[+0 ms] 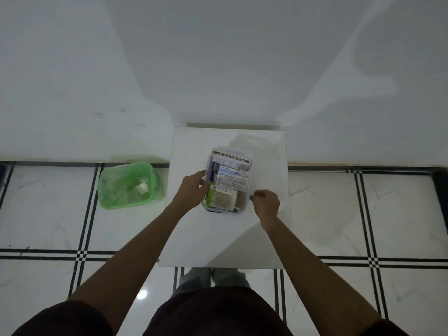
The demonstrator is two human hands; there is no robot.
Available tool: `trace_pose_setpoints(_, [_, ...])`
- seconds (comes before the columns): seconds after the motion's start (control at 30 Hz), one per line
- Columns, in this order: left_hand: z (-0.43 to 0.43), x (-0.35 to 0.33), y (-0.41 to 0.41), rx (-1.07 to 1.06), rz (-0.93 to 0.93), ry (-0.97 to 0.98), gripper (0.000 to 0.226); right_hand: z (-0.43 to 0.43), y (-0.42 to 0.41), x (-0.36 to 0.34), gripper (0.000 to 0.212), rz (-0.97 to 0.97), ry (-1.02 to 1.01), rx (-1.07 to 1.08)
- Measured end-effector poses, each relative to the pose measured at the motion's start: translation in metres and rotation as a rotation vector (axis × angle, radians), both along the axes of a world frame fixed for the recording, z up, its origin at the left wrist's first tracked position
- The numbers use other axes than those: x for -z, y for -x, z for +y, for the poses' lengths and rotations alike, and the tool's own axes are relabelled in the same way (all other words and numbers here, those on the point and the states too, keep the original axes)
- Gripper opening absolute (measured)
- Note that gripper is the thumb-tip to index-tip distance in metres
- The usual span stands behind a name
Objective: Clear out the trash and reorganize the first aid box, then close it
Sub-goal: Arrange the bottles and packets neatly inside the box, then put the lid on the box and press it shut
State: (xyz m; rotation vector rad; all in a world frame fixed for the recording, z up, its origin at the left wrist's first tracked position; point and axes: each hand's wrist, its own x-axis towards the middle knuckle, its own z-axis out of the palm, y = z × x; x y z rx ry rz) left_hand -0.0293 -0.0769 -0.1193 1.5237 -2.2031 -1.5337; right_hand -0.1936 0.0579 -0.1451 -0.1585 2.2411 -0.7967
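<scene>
Your box sits a little beyond the middle of the small white table, nearer its far edge than the near one, and it is open: no lid shows on it, and I cannot make out a lid anywhere on the table. Inside, the cartons and packets lie flat and packed side by side, so the sorting looks mostly done.

On the floor just off the table's left edge stands the green bin, with a few pale scraps in its bottom. That suggests the trash is already out of the box, though I cannot tell whether any remains among the packets.

Your left hand rests against the box's left wall, fingers curled on the rim or on a dark flat item standing there; which of the two is unclear. Your right hand is just beside the box's right wall, fingers pinched narrow; whether it holds anything I cannot tell.

What seems left: a last tidy, then finding the lid and closing the box.
</scene>
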Motion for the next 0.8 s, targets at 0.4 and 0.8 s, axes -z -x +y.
trace_pose_setpoints(0.4, [0.001,0.007,-0.04,-0.08,0.037,0.153,0.019,0.007,-0.023,0.02,0.019,0.007,-0.12,-0.248])
trace_pose_setpoints(0.8, [0.006,-0.008,-0.017,-0.128,0.069,0.08,0.026,0.021,0.007,-0.024,0.038,-0.261,0.188,0.187])
